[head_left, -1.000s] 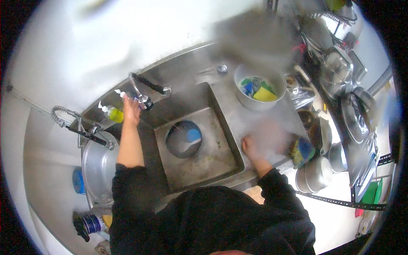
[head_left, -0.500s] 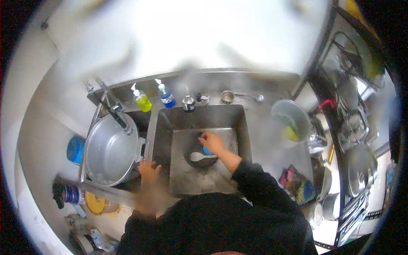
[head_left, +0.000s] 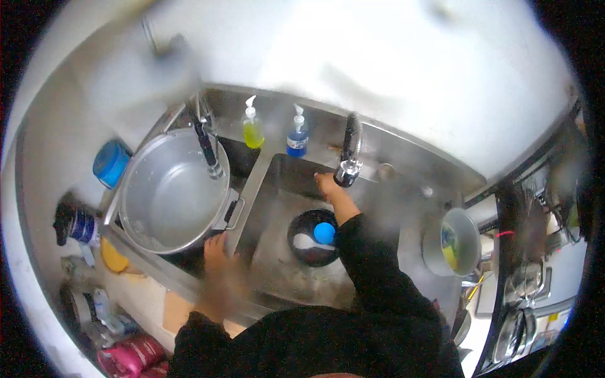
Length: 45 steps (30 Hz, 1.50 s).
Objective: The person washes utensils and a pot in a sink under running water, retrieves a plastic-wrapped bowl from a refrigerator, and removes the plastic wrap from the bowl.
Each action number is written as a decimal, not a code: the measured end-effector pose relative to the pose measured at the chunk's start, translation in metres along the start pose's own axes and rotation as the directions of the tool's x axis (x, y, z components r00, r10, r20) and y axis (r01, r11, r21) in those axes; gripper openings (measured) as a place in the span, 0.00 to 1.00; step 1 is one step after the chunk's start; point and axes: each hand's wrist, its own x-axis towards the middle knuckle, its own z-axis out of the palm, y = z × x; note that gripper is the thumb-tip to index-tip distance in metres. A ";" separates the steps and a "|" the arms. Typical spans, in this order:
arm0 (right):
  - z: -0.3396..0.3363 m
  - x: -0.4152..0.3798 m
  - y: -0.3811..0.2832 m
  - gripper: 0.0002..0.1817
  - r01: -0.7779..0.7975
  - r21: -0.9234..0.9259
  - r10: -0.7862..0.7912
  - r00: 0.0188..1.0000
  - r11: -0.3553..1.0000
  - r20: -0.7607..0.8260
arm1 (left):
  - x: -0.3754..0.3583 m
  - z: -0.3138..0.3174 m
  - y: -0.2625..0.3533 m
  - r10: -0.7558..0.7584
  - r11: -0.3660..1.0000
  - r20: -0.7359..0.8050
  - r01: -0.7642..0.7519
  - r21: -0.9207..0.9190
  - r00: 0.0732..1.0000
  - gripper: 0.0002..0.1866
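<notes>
Reaching up beside spray head, my right hand has left dark pan; finger closure and contact, cannot tell. Left hand blurred, fingers apart, nothing seen in grip, near large pot and its handle. Change leaves no hand on pan: I see it on sink floor, near right sleeve, pale spoon and blue round piece inside. Soap bottles behind; grey bucket on counter, right.
</notes>
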 end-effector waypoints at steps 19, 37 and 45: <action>-0.034 -0.011 0.005 0.12 -0.492 0.166 0.305 0.734 0.855 0.606 | 0.001 -0.004 -0.001 -0.057 0.994 0.046 0.061 -0.092 0.997 0.43; -0.230 -0.083 -0.195 0.15 -0.032 0.075 0.022 0.990 0.997 0.137 | 0.000 -0.004 -0.004 -0.183 0.981 0.119 0.188 -0.039 0.976 0.44; -0.205 -0.068 -0.278 0.15 0.111 -0.177 -0.081 0.983 0.978 0.166 | 0.002 -0.009 -0.005 -0.178 0.982 0.146 0.186 -0.039 0.973 0.43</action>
